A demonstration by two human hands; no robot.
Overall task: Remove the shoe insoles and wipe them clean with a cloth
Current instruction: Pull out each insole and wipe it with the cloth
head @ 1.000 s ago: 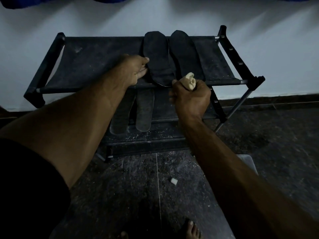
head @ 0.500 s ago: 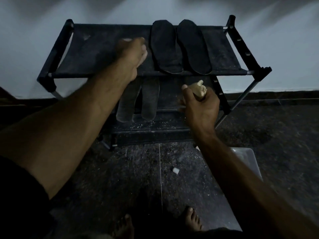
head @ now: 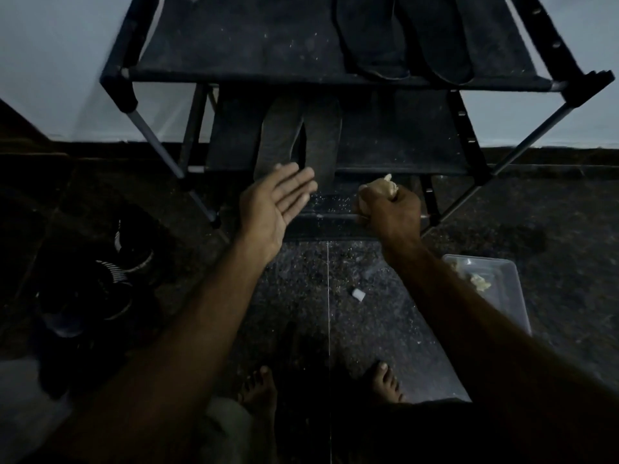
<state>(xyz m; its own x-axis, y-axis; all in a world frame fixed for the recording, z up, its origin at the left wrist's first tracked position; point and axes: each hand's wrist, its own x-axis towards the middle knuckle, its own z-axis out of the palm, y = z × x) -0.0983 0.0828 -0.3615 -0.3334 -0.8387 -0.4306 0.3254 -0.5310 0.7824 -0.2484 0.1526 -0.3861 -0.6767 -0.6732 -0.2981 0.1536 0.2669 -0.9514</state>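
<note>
Your right hand (head: 390,204) is clenched round the wadded cloth (head: 382,187), knuckles down at the front bar of the rack's (head: 117,82) lowest shelf. Your left hand (head: 274,202) is released, palm up, fingers straight, holding nothing, fingertips just short of the near ends of the lower insoles.

Count, near to far:
- 1 cloth, in hand
- 2 grey insoles (head: 301,139) on the middle shelf, side by side left of centre, near ends overhanging its front edge
- 2 black insoles (head: 405,35) on the top shelf, right of centre, near ends at its front edge, tops cut off by the frame
- 4 insoles total, all already out of the shoes

Handling, my read: thin, light, floppy foam or fabric, will bend under its own weight if you lift by one end. Take the overhanging near end between thumb and fingers, then support underneath mid-length with the flat palm. Not fragile, not slippery; the surface looks textured and gritty. Cloth is soft and compressible, so back the insole with your palm or the wipe pressure just folds it

Dim light, so I can't tell which pair is wiped
</note>
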